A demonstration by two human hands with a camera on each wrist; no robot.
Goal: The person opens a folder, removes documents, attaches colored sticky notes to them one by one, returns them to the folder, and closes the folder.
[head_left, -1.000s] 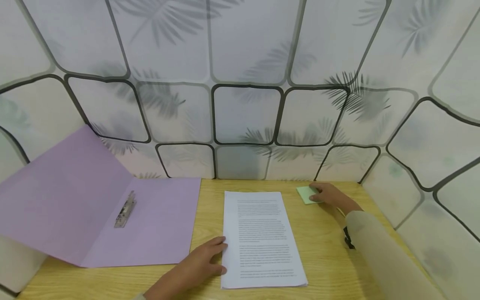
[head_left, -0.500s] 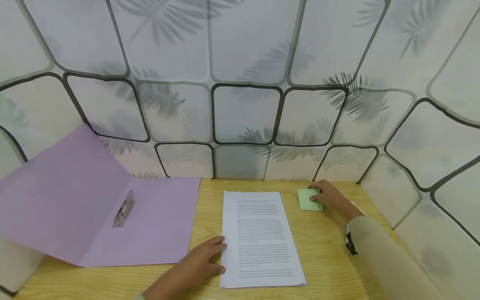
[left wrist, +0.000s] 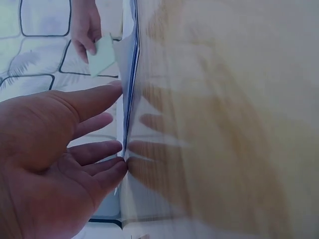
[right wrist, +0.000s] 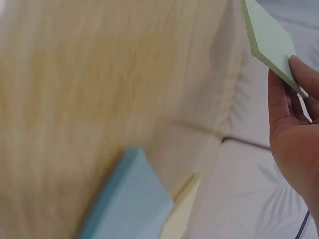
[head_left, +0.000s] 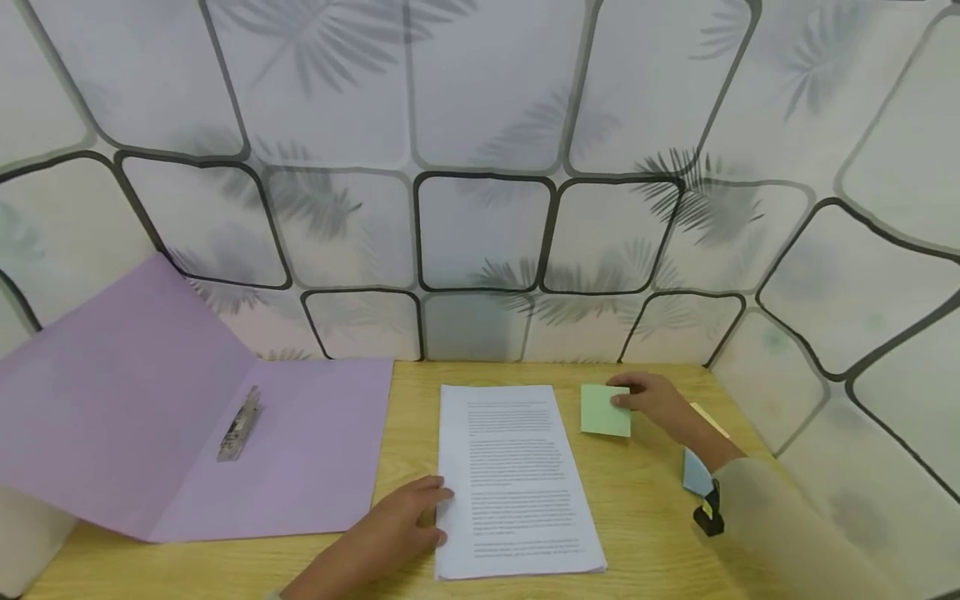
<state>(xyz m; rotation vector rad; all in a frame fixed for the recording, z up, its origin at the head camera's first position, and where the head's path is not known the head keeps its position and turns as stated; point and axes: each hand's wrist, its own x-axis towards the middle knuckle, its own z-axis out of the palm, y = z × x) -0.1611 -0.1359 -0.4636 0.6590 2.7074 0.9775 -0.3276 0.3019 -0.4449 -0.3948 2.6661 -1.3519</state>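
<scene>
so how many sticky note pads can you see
3: green pad in the right hand, blue pad left of that arm, yellow pad right of it in the head view; the arm may hide more.

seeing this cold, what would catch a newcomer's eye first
Probably the purple folder, open at the left of the table with a clip inside. Next come the printed sheets in the middle, the left hand touching their left edge, then the green pad the right hand pinches to their right.
</scene>
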